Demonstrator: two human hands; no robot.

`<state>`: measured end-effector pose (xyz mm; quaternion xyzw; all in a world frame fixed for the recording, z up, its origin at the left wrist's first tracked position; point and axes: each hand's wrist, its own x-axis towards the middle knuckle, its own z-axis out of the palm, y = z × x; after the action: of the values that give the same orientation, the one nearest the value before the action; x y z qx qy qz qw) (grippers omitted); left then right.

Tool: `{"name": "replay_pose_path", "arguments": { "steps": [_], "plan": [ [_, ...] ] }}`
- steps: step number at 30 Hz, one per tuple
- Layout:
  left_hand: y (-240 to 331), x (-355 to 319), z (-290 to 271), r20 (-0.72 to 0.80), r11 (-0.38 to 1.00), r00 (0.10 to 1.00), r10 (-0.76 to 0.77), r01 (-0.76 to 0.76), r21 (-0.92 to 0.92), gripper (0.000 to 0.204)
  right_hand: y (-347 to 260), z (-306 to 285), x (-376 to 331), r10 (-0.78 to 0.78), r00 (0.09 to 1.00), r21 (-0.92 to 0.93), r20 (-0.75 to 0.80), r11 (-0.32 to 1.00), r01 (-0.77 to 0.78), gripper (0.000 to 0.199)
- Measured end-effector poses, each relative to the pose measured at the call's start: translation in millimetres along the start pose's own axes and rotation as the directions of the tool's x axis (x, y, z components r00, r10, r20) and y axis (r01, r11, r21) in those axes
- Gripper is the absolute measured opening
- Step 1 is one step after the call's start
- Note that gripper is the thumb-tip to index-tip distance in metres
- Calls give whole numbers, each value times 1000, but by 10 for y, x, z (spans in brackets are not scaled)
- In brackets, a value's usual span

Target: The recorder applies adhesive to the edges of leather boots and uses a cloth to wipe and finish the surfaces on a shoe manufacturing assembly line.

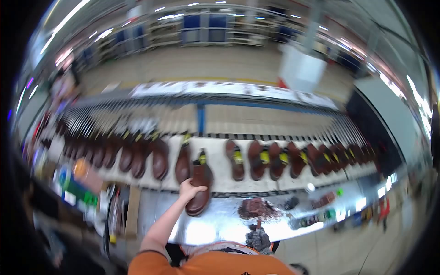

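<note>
My bare left hand (189,189) grips a brown leather shoe (200,199) by its side, toe toward me. Yellow material shows at the shoe's opening. The shoe overlaps the near edge of a pale conveyor belt (220,178) and the shiny metal bench (158,213). Close to my body, my right hand (258,239) wears a grey, stained glove and is closed on a short brown stick-like tool, whose tip is hard to make out. Just beyond it, a reddish-brown smeared heap (256,208) lies on the bench; whether it is cloth or paste I cannot tell.
More brown shoes (159,160) line the belt on the left, with other shoes (258,160) on the right, yellow in their openings. Bottles (311,221) and a brown block-like thing (324,200) rest on the bench's right. At left stands a cardboard box (133,211).
</note>
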<state>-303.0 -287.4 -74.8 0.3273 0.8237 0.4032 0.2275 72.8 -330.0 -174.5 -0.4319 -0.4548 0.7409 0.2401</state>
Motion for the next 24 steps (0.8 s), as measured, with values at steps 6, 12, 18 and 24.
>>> {"name": "replay_pose_path", "arguments": {
  "steps": [6, 12, 18, 24],
  "plan": [
    [-493, -747, -231, 102, 997, 993, 58, -52, -60, 76, -271, 122, 312, 217, 976, 272, -7, 940, -207, 38],
    [-750, -1374, -228, 81, 992, 997, -11, 21, -121, 74, -413, 291, 665, 179, 967, 120, 181, 972, -202, 38],
    [-654, -856, -258, 278, 603, 960, 36, 201, -772, 53, -559, 661, 1104, 120, 924, 35, 363, 989, -142, 38],
    [-408, -120, -78, 407, 690, 896, 180, 180, -701, 54, -621, 812, 1168, 61, 900, 18, 432, 997, -77, 38]
  ]
}}
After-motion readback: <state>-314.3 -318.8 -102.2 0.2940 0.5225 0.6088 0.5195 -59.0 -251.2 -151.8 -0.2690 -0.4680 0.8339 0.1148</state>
